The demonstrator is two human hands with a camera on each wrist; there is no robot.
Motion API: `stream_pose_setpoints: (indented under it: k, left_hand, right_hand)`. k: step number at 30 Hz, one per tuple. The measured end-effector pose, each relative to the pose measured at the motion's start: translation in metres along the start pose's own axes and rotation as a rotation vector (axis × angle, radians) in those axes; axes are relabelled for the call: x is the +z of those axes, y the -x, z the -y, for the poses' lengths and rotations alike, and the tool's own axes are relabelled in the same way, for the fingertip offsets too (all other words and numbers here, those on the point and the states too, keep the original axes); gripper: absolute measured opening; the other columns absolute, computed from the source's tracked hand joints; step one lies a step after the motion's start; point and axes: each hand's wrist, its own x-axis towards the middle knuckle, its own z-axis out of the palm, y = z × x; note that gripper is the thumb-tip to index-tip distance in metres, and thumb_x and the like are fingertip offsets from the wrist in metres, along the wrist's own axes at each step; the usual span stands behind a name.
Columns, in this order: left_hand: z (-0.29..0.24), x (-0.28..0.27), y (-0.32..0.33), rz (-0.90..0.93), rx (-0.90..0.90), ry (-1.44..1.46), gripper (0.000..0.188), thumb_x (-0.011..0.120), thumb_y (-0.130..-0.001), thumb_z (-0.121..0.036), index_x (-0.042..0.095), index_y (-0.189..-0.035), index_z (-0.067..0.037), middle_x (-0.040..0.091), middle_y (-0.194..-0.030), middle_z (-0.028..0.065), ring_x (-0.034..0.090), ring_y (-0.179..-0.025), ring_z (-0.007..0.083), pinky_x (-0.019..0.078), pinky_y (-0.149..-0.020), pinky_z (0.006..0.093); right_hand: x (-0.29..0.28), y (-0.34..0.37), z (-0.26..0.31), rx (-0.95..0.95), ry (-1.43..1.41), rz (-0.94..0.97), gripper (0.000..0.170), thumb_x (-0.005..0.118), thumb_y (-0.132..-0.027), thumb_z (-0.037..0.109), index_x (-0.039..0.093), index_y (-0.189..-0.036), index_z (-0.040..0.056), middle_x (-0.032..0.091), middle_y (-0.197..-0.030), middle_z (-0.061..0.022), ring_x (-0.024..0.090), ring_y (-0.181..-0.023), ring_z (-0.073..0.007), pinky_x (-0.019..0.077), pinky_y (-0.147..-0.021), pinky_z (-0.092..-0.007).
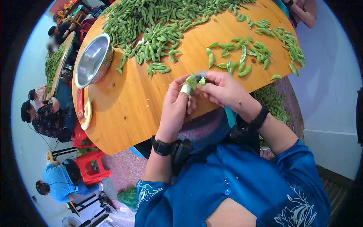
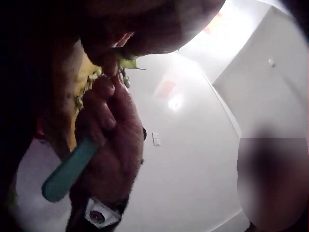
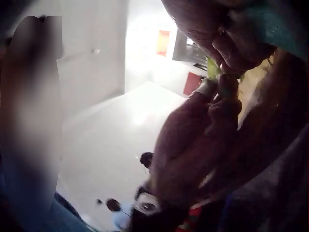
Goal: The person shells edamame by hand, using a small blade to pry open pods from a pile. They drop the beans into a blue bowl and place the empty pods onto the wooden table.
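Over the table's near edge, my left hand (image 1: 175, 105) pinches a green soybean pod (image 1: 191, 81) between thumb and fingers. A white wrap (image 1: 186, 89) covers its thumb. My right hand (image 1: 228, 90) meets it at the pod, fingers curled, with grey tape (image 1: 200, 75) round the forefinger. A pale green bean (image 1: 203, 81) shows at the right thumb tip. From the curled lower fingers of that hand sticks out a teal handle (image 1: 230, 116), also seen in the left wrist view as a blunt teal handle (image 2: 70, 170); its other end is hidden. The right wrist view shows the pod (image 3: 211, 69) between both hands' fingertips.
A large heap of soybean pods (image 1: 151, 22) covers the far side of the wooden table (image 1: 140, 113). Loose pods (image 1: 242, 55) lie to the right. A metal colander (image 1: 93, 60) stands tilted at the left. Red stools (image 1: 90, 166) and seated people are beyond the table's left.
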Motion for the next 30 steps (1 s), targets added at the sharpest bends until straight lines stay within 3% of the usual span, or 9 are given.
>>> stream_pose_setpoints:
  k: [7,8,10,16,20,22,25,27,30]
  left_hand:
    - [-0.013,0.007,0.004,-0.005,0.004,-0.202,0.017,0.053,-0.093,-0.012,0.055,-0.107,-0.003,0.060,-0.074,0.0030,0.046,-0.050,0.0026,0.0358,-0.045,0.0167]
    - [-0.014,0.007,0.004,-0.020,0.021,-0.198,0.017,0.053,-0.093,-0.012,0.056,-0.107,-0.003,0.059,-0.074,0.0015,0.046,-0.052,0.0033,0.0352,-0.045,0.0167]
    - [-0.011,0.006,0.001,-0.033,0.039,-0.195,0.016,0.053,-0.092,-0.012,0.057,-0.106,-0.004,0.058,-0.073,0.0001,0.047,-0.054,0.0040,0.0347,-0.045,0.0167]
    - [0.004,-0.001,-0.005,-0.003,0.082,0.186,0.023,0.053,-0.092,-0.013,0.057,-0.113,-0.002,0.053,-0.070,-0.0019,0.040,-0.052,0.0042,0.0323,-0.047,0.0173]
    - [-0.010,-0.002,0.000,-0.003,0.067,0.092,0.025,0.051,-0.094,-0.013,0.056,-0.115,-0.001,0.055,-0.076,-0.0001,0.044,-0.058,0.0047,0.0350,-0.050,0.0179]
    - [-0.014,0.000,0.001,-0.062,0.078,-0.127,0.026,0.049,-0.094,-0.013,0.056,-0.116,-0.001,0.055,-0.078,0.0004,0.045,-0.060,0.0045,0.0362,-0.051,0.0180]
    - [-0.008,0.002,0.001,-0.142,0.250,-0.573,0.030,0.049,-0.094,-0.009,0.053,-0.123,-0.001,0.059,-0.085,0.0025,0.053,-0.067,0.0085,0.0436,-0.059,0.0212]
    - [-0.002,0.000,-0.001,-0.087,0.496,-0.840,0.041,0.053,-0.090,-0.004,0.045,-0.130,-0.001,0.063,-0.089,0.0166,0.064,-0.076,0.0265,0.0494,-0.065,0.0335]
    - [-0.004,0.003,0.001,-0.093,0.465,-0.874,0.048,0.055,-0.085,0.000,0.044,-0.132,-0.001,0.062,-0.088,0.0231,0.064,-0.079,0.0348,0.0500,-0.069,0.0373]
  right_hand:
    - [-0.006,0.001,-0.008,-0.579,0.641,-0.302,0.024,0.052,-0.088,0.009,0.059,-0.108,-0.0016,0.051,-0.066,-0.0016,0.046,-0.059,-0.0084,0.0392,-0.054,-0.0249]
    - [-0.005,0.002,-0.008,-0.578,0.642,-0.302,0.024,0.052,-0.088,0.009,0.059,-0.108,-0.0016,0.051,-0.066,-0.0016,0.046,-0.059,-0.0084,0.0392,-0.054,-0.0249]
    - [-0.002,0.004,-0.005,-0.491,0.619,-0.186,0.015,0.051,-0.085,0.010,0.057,-0.092,-0.0019,0.058,-0.073,-0.0223,0.058,-0.067,-0.0359,0.0425,-0.058,-0.0401]
    - [0.001,0.004,-0.014,-0.433,0.665,-0.155,0.012,0.050,-0.085,0.009,0.054,-0.086,-0.0024,0.054,-0.070,-0.0225,0.057,-0.069,-0.0378,0.0424,-0.060,-0.0411]
    - [0.004,0.013,0.008,-0.344,0.555,-0.137,0.013,0.049,-0.087,0.009,0.054,-0.085,-0.0017,0.055,-0.065,-0.0165,0.058,-0.059,-0.0294,0.0436,-0.054,-0.0365]
    - [0.004,0.014,0.020,-0.224,0.348,-0.118,0.017,0.049,-0.093,0.014,0.056,-0.083,0.0024,0.054,-0.062,0.0004,0.051,-0.046,-0.0050,0.0389,-0.041,-0.0192]
    - [0.004,0.010,0.025,-0.168,0.336,-0.036,0.017,0.048,-0.093,0.015,0.056,-0.082,0.0038,0.055,-0.063,0.0019,0.051,-0.047,-0.0036,0.0387,-0.041,-0.0173]
    - [0.004,0.009,0.026,-0.126,0.329,-0.009,0.018,0.049,-0.092,0.015,0.055,-0.080,0.0032,0.055,-0.060,-0.0004,0.052,-0.046,-0.0062,0.0398,-0.041,-0.0207]
    - [0.004,0.008,0.020,-0.093,0.326,0.029,0.019,0.051,-0.090,0.015,0.055,-0.076,0.0029,0.055,-0.057,-0.0025,0.053,-0.044,-0.0088,0.0408,-0.040,-0.0242]
